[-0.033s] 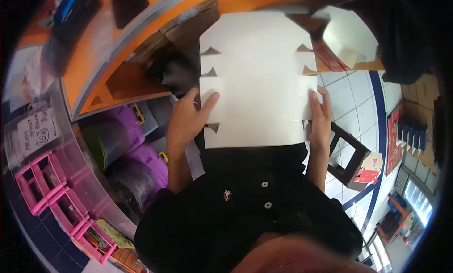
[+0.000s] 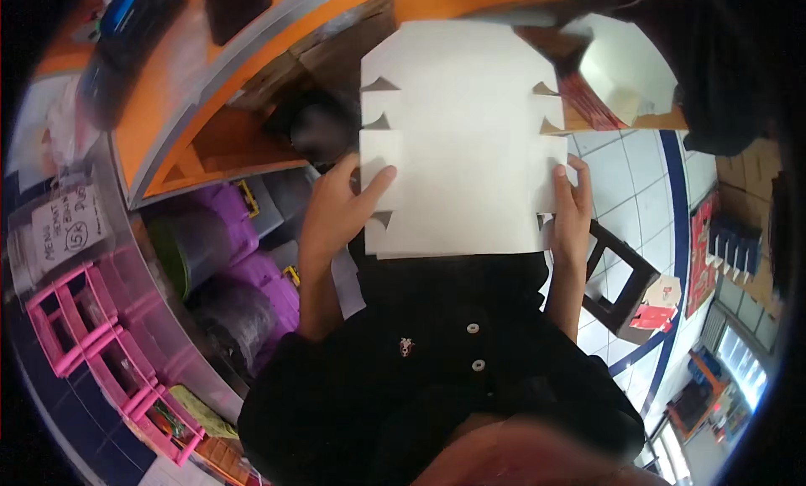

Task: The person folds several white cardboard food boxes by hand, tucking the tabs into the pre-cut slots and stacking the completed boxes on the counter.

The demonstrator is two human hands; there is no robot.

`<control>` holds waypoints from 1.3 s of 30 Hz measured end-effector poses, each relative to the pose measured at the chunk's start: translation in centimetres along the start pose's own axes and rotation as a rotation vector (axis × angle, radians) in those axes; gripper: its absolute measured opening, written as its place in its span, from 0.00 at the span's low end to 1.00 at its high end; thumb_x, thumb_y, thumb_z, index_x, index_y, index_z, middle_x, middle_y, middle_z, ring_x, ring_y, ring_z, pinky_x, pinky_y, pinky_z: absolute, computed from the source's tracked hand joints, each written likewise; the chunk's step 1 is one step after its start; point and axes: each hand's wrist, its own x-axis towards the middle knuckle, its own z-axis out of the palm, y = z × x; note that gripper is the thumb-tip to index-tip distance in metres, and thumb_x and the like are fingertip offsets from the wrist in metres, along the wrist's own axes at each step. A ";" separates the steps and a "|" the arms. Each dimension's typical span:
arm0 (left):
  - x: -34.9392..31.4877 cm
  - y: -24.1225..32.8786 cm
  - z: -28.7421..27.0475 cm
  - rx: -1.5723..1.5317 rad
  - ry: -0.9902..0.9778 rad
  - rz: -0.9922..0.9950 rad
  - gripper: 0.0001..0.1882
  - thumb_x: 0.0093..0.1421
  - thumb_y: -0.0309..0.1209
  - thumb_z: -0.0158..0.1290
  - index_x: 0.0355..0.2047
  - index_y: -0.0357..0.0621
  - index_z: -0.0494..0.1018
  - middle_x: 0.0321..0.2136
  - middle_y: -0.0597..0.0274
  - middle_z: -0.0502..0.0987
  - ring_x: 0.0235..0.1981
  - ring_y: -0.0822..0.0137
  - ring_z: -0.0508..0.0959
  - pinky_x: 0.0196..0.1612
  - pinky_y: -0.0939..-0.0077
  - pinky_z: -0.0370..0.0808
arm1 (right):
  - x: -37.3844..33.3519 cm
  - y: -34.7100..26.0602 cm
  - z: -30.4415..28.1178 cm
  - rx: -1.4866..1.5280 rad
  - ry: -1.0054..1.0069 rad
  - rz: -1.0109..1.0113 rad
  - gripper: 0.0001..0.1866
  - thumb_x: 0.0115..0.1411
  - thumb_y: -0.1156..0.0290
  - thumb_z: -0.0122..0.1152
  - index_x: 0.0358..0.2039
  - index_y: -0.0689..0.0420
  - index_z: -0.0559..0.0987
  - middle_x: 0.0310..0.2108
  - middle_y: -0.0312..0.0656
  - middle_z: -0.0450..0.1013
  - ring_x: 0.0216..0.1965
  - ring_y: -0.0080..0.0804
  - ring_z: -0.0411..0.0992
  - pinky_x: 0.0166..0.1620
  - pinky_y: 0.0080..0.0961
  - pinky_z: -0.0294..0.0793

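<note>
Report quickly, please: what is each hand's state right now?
Left hand: holding the white card by its left edge.
Right hand: holding it by the right edge.

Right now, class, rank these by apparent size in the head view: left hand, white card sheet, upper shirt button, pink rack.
1. White card sheet
2. Pink rack
3. Left hand
4. Upper shirt button
Nearness to the camera may mislead about true size.
</note>
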 end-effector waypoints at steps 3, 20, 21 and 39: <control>0.1 -1.4 0.5 -0.076 -0.014 0.172 0.22 0.61 0.41 0.64 0.42 0.33 0.72 0.34 0.42 0.80 0.36 0.47 0.81 0.40 0.56 0.74 | -0.1 0.0 0.4 -0.161 -0.054 -0.057 0.21 0.73 0.63 0.60 0.60 0.61 0.71 0.43 0.47 0.81 0.43 0.25 0.76 0.48 0.24 0.74; 0.0 0.0 6.9 0.550 -0.026 0.505 0.21 0.67 0.47 0.59 0.38 0.38 0.74 0.37 0.51 0.76 0.41 0.49 0.79 0.44 0.55 0.77 | -1.2 0.4 2.2 -1.269 -0.415 -0.386 0.45 0.55 0.62 0.76 0.72 0.43 0.65 0.55 0.50 0.66 0.46 0.51 0.79 0.46 0.44 0.82; -0.1 0.7 7.0 0.553 -0.020 0.506 0.21 0.67 0.47 0.59 0.38 0.38 0.74 0.37 0.51 0.76 0.41 0.49 0.79 0.44 0.55 0.77 | -1.0 0.1 1.8 -1.207 -0.430 -0.353 0.45 0.55 0.65 0.76 0.72 0.41 0.65 0.55 0.50 0.66 0.46 0.51 0.79 0.46 0.44 0.82; 3.5 1.8 14.3 -0.950 -0.181 0.056 0.15 0.66 0.31 0.58 0.42 0.25 0.76 0.32 0.48 0.83 0.33 0.60 0.86 0.27 0.69 0.85 | -2.7 3.2 -0.5 -0.323 0.058 -0.095 0.26 0.68 0.67 0.68 0.62 0.65 0.72 0.52 0.49 0.75 0.43 0.33 0.77 0.40 0.30 0.82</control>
